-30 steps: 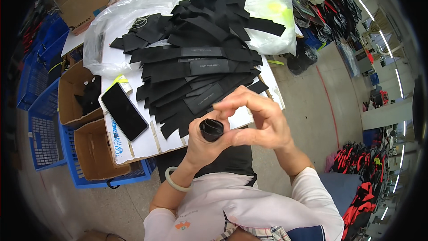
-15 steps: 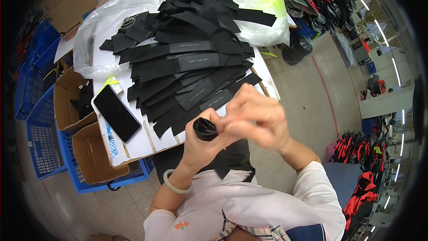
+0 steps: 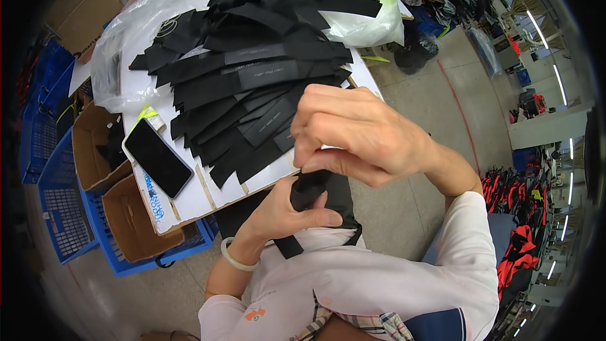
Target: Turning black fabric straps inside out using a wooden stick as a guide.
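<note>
My left hand is wrapped round a bunched or rolled black fabric strip, held upright just off the table's front edge. A flat end hangs below that hand. From above, my right hand pinches the strip's upper end between thumb and fingers. Beyond both hands, many overlapping black fabric strips, some with a grey printed patch in the middle, lie fanned across the white table. More black fabric shows below my hands, near my lap.
A phone lies at the table's left edge beside a small white item with a yellow tag. Clear plastic bags lie under the pile. Cardboard boxes and blue crates stand at left; red and black garments hang at right.
My right hand has come over the top of the bundle and now pinches it, pulling its black end upward. My left hand keeps its grip, its thumb now lying across the front.
</note>
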`<state>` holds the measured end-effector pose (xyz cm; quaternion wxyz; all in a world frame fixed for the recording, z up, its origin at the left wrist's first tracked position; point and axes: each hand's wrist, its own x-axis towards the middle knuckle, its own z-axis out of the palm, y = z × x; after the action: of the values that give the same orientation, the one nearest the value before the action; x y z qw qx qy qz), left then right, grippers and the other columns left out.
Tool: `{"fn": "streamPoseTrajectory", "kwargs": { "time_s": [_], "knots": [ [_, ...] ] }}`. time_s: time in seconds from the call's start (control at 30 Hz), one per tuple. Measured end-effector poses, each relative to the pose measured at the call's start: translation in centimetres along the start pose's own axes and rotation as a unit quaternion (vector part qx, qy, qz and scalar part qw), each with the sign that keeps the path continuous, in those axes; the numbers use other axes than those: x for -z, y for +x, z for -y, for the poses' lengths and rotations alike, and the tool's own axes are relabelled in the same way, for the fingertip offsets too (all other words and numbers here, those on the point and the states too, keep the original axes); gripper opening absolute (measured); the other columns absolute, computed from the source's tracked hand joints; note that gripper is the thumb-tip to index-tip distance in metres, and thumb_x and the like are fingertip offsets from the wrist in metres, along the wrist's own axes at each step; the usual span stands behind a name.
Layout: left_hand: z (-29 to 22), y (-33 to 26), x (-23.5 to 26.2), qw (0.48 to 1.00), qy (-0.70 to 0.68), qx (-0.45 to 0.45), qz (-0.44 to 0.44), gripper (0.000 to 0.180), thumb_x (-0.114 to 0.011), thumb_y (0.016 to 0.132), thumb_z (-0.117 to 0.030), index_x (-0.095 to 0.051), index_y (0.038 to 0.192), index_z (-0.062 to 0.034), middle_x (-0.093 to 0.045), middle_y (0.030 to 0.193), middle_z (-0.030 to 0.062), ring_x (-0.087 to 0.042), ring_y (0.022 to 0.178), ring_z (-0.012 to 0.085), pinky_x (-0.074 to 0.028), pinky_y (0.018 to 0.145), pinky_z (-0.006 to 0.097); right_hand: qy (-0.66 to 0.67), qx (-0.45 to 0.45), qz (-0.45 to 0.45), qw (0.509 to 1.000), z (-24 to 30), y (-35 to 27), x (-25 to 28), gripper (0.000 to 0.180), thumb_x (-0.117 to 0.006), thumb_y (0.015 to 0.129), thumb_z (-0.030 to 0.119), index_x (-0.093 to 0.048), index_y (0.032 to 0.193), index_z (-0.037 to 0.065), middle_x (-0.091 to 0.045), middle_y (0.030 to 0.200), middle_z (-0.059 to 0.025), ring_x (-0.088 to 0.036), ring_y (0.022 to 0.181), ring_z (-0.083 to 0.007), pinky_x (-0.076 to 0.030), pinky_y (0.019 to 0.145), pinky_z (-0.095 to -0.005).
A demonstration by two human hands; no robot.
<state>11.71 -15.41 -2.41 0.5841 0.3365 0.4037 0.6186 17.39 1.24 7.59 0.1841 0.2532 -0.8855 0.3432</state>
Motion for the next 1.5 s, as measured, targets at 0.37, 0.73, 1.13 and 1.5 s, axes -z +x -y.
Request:
{"fn": "streamPoseTrajectory", "kwargs": {
  "time_s": [0.37, 0.73, 1.13, 1.5],
  "knots": [
    [0.0, -0.6, 0.9, 0.974, -0.181, 0.069, 0.114, 0.029, -0.081, 0.066, -0.015, -0.054, 0.066, -0.0074, -0.049, 0.060, -0.0053, -0.043, 0.055, 0.0044, -0.032, 0.052, 0.020, 0.195, -0.204, 0.072, 0.957, -0.8, -1.5, 0.0, 0.012, -0.065, 0.076, -0.002, -0.066, 0.088, -0.003, -0.064, 0.081, -0.0099, -0.061, 0.069, -0.0186, -0.047, 0.060, -0.0280],
    [1.8, 1.3, -0.1, 0.799, 0.467, -0.220, -0.307, 0.030, -0.076, 0.066, -0.014, -0.050, 0.074, -0.0035, -0.051, 0.057, 0.0103, -0.057, 0.051, 0.0282, -0.041, 0.046, 0.032, 0.096, -0.348, -0.006, 0.932, 2.6, -1.7, -0.8, 0.016, -0.073, 0.074, 0.005, -0.063, 0.083, -0.003, -0.064, 0.076, -0.0072, -0.061, 0.056, -0.0102, -0.047, 0.050, -0.0208],
    [2.9, 1.9, -0.2, 0.736, 0.478, -0.285, -0.384, 0.034, -0.078, 0.067, -0.013, -0.044, 0.069, -0.0062, -0.046, 0.054, 0.0066, -0.050, 0.045, 0.0249, -0.039, 0.045, 0.033, 0.185, -0.404, -0.112, 0.889, 3.2, -4.2, -1.3, 0.026, -0.075, 0.071, 0.000, -0.066, 0.095, -0.001, -0.063, 0.082, -0.0063, -0.056, 0.064, -0.0060, -0.044, 0.054, -0.0188],
    [2.8, 0.0, -1.5, 0.993, -0.107, -0.048, -0.006, 0.020, -0.069, 0.080, -0.011, -0.050, 0.081, -0.0052, -0.044, 0.066, -0.0014, -0.038, 0.053, 0.0060, -0.033, 0.048, 0.021, 0.248, -0.335, -0.155, 0.896, 0.0, -2.1, -0.4, 0.018, -0.070, 0.082, 0.015, -0.064, 0.077, -0.001, -0.056, 0.062, 0.0023, -0.047, 0.057, -0.0024, -0.036, 0.050, -0.0190]
  ]
}}
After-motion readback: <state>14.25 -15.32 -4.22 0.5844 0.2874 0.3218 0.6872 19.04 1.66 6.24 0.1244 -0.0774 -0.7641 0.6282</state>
